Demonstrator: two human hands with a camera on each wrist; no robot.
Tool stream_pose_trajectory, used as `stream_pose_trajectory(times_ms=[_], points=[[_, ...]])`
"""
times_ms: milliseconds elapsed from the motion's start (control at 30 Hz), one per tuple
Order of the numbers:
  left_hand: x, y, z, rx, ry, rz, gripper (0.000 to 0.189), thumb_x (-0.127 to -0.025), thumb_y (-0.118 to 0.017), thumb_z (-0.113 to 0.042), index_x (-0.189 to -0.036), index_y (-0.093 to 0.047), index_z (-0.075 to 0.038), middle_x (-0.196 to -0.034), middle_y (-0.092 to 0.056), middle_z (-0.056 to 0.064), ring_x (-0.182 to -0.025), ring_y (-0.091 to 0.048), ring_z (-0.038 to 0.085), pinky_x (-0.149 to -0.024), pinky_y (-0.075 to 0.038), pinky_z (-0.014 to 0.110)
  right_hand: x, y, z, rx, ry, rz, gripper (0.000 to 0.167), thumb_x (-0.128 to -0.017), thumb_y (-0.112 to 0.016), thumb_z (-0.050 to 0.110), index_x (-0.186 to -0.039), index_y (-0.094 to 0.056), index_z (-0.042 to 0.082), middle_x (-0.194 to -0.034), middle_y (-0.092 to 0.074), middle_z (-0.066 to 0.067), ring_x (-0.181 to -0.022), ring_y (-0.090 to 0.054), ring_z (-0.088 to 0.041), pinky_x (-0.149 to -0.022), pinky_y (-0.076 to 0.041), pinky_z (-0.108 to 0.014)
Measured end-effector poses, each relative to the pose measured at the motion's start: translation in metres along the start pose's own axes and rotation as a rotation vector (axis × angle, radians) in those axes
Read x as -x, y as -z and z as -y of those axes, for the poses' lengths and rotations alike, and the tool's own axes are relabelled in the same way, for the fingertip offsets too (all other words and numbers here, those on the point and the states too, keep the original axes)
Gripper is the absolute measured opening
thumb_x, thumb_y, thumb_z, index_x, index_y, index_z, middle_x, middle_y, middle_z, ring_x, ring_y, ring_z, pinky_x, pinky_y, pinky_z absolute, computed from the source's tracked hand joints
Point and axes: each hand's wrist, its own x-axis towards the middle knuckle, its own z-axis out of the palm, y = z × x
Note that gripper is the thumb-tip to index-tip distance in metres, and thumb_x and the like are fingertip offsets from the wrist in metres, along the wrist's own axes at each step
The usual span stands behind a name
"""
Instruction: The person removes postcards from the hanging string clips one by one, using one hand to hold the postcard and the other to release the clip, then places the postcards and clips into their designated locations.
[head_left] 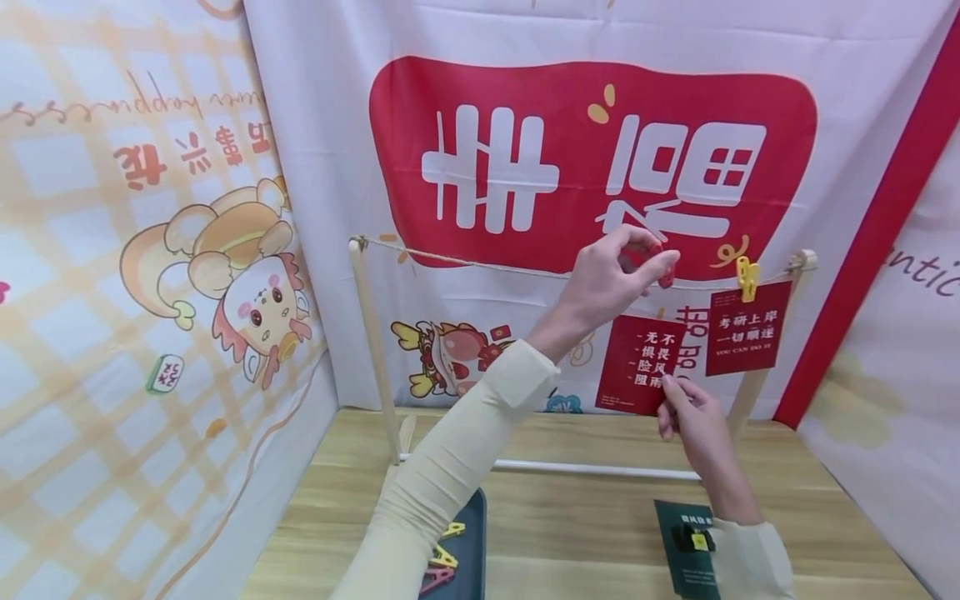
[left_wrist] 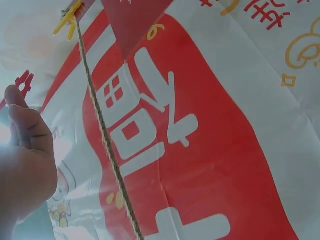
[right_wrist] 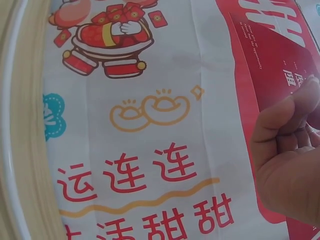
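The left hand (head_left: 606, 271) is pinching a red clothespin (head_left: 667, 268) between thumb and forefinger near the twine (left_wrist: 105, 137), while the right hand (head_left: 697, 417), thumb closed against fingers, is gripping the lower right corner of an unclipped red card (head_left: 633, 358) just below that twine. The card is presumably handling light and creasable, favouring a gentle edge grip; the clothespin is likely wanting squeezed handles.
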Motion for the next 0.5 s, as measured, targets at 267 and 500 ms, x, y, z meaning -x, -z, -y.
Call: stream_pose_trajectory(times_ms=[267,500], points=[[0.022,0.027,-0.004,-0.055,-0.069,-0.024,0.028,-0.094,-0.066,-0.030,-0.115,-0.061,-0.013,-0.100,-0.069,-0.001,-0.073,-0.062,0.006,-0.070,-0.055,0.016,0.007,-0.003,-0.004,0.086,-0.004,0.016,0.043,-0.096,-0.054,0.048,-0.117,-0.061,0.011,-0.065,-0.061,0.002,-0.054,-0.056,-0.011,-0.052,-0.052,-0.024],[0.053,0.053,-0.005,-0.072,-0.096,0.018,0.031,-0.092,-0.069,-0.022,-0.118,-0.060,-0.008,-0.101,-0.072,0.002,-0.073,-0.064,0.005,-0.071,-0.056,0.018,0.016,0.006,-0.016,0.208,-0.022,0.040,0.041,-0.098,-0.052,0.048,-0.115,-0.062,0.012,-0.066,-0.061,0.001,-0.056,-0.057,-0.014,-0.054,-0.054,-0.028]])
